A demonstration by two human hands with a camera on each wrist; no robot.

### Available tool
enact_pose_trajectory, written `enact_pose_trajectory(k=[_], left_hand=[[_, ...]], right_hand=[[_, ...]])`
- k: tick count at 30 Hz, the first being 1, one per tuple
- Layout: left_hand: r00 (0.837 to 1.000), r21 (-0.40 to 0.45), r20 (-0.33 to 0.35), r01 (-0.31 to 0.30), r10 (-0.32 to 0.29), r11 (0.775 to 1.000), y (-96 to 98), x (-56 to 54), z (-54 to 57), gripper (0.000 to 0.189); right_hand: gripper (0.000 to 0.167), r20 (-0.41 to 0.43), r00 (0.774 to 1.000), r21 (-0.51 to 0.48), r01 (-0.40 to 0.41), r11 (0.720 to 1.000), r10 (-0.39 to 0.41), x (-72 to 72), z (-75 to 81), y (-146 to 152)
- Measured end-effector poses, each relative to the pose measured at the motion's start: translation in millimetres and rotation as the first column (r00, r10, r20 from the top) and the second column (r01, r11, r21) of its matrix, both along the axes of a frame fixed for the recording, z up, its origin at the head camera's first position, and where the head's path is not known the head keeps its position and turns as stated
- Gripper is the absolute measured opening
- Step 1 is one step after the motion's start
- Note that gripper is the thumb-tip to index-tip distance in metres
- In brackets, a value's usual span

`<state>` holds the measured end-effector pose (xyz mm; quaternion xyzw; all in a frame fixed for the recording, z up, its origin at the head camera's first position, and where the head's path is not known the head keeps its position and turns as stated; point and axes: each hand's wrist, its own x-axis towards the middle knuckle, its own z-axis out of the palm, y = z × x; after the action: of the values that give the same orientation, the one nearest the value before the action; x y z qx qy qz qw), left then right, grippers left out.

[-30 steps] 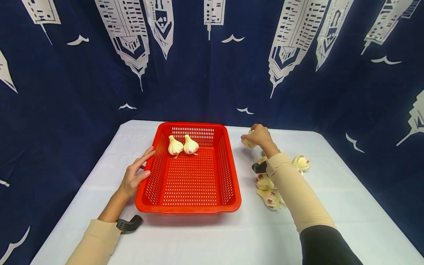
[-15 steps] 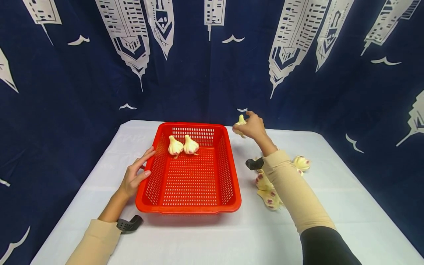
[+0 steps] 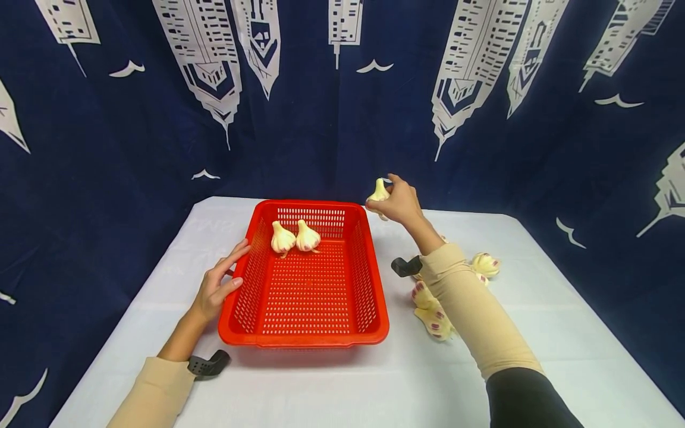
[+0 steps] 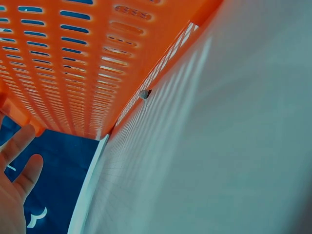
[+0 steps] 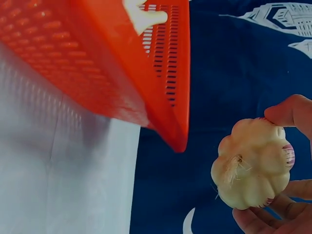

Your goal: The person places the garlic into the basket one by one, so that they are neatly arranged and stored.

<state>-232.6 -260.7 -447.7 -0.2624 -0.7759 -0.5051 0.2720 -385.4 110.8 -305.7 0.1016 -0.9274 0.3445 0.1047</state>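
Note:
Raised over the table's far edge, my right hand (image 3: 401, 201) pinches a garlic bulb (image 3: 379, 193) between thumb and fingers, just right of the red basket's back right corner. The right wrist view shows the held bulb (image 5: 253, 165) from its root side, apart from the basket (image 5: 112, 73). My left hand (image 3: 216, 288) rests its straight fingers against the left rim of the red basket (image 3: 305, 340). Two pale bulbs, a left one (image 3: 282, 239) and a right one (image 3: 307, 236), stand upright side by side near the basket's back wall.
Several more garlic bulbs (image 3: 434, 321) lie on the white table (image 3: 342, 392) right of the basket, partly hidden by my right forearm. Another bulb (image 3: 485, 263) lies farther right. A dark blue patterned cloth (image 3: 321, 119) hangs behind the table.
My right hand has lifted the garlic bulb off the table and carried it up and leftward towards the basket's back right corner. The left hand has stayed on the rim.

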Motion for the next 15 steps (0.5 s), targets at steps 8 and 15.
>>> enact_pose_trajectory(k=[8, 15], left_hand=[[1.000, -0.012, 0.012, -0.010, 0.010, 1.000, 0.3, 0.3, -1.0, 0.061], [1.000, -0.016, 0.009, -0.012, 0.013, 1.000, 0.9, 1.0, 0.0, 0.060]], right_hand=[[0.075, -0.028, 0.998, 0.066, -0.057, 0.996, 0.059, 5.6, 3.6, -10], [0.062, -0.011, 0.992, 0.063, -0.124, 0.990, 0.125, 10.8, 7.3, -20]])
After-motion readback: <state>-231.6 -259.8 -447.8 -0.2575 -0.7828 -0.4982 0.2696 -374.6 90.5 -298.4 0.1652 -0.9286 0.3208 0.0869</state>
